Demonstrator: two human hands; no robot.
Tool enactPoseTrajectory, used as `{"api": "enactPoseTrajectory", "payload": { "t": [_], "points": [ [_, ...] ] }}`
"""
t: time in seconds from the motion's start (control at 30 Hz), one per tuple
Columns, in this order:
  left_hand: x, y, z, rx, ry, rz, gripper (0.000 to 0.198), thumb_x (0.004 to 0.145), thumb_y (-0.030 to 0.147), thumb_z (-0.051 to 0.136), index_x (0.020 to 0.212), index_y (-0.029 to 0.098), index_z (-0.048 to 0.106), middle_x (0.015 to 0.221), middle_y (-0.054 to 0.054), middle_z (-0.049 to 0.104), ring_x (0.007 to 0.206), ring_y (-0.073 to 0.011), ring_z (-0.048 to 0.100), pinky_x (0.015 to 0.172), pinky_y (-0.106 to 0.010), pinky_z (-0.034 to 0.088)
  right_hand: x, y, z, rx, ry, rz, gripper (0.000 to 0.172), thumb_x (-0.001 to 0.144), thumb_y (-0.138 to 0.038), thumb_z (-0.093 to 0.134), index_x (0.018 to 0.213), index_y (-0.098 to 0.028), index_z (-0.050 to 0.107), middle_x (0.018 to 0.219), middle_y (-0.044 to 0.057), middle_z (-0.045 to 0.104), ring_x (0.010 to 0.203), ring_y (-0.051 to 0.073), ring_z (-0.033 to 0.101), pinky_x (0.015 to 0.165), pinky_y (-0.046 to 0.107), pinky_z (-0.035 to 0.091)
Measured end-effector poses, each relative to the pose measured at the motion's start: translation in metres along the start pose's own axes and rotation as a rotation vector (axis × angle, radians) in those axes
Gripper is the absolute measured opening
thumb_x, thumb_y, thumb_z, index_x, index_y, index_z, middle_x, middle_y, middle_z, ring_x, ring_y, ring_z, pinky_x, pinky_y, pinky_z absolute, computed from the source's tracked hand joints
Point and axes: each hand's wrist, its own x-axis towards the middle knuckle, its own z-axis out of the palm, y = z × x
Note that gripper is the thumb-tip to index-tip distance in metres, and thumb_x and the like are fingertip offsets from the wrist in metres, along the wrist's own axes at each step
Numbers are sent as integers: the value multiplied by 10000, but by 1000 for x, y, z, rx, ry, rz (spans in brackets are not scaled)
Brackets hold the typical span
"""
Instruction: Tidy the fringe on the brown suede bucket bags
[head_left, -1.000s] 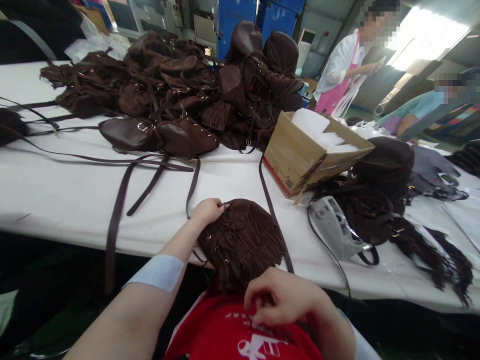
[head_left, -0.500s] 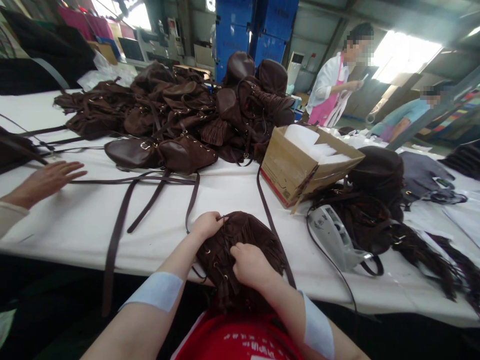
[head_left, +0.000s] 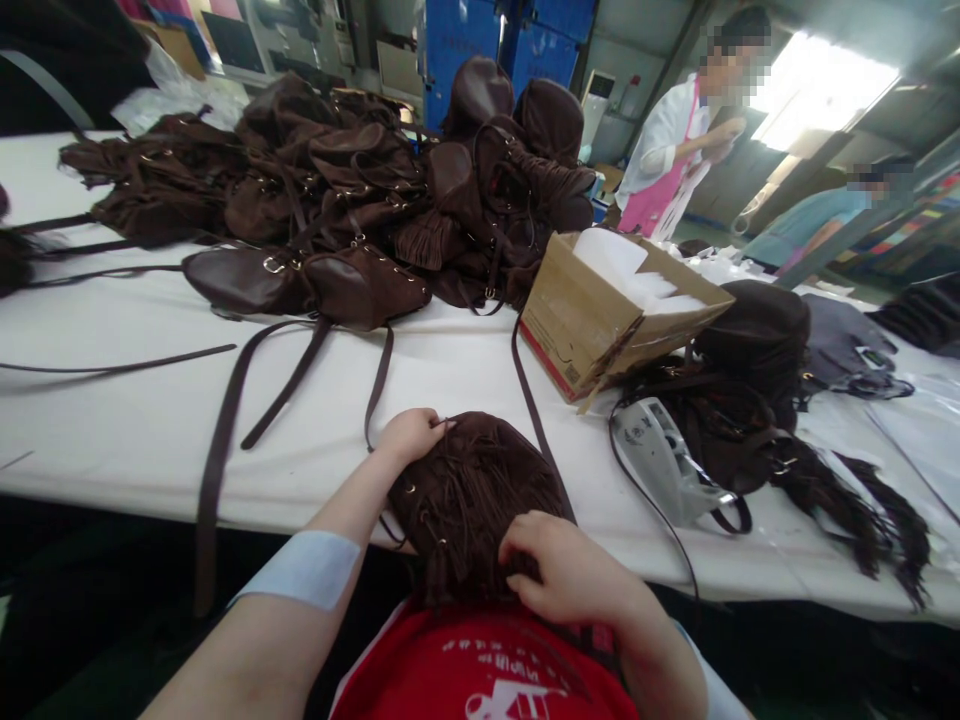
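A dark brown fringed bag (head_left: 480, 470) with metal eyelets leans at the table's near edge, against my red top. My left hand (head_left: 412, 435) is closed on the bag's far left edge, thumb and fingers pinching it. Over the lower right of the bag, my right hand (head_left: 559, 565) has curled fingers, with a gap between thumb and forefinger. Its fingertips are at the fringe, and I see nothing held in them. Long straps trail from the bag's sides across the white table (head_left: 315, 480).
A heap of similar brown bags (head_left: 322, 180) lies across the far side. An open cardboard box (head_left: 585, 330) holds white sheets. Right of me are a grey tape dispenser (head_left: 667, 460) and more fringed bags (head_left: 750, 370). A person in a pink apron (head_left: 667, 160) stands beyond.
My right hand has left the middle of the fringe, moving down and right, its fingers loosened. My left hand keeps its hold. Another person's hand at the left has gone from view.
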Motion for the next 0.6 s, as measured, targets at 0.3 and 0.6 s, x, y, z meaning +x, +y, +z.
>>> {"api": "enactPoseTrajectory", "payload": {
  "t": [0.3, 0.6],
  "points": [
    [-1, 3, -2, 0, 4, -6, 504, 814, 661, 412, 806, 247, 699, 812, -56, 728, 771, -210, 648, 605, -281, 404, -10, 11, 11, 232, 128, 102, 480, 728, -173, 626, 1199, -231, 552, 1234, 63, 581, 966, 177, 611, 828, 294, 503],
    [-1, 3, -2, -3, -13, -11, 480, 809, 652, 431, 806, 255, 703, 813, -50, 725, 768, -203, 643, 618, -272, 412, 2, 37, 43, 312, 435, 318, 313, 860, -250, 530, 1156, -176, 596, 963, 75, 650, 792, 162, 633, 663, 269, 520]
  ]
}}
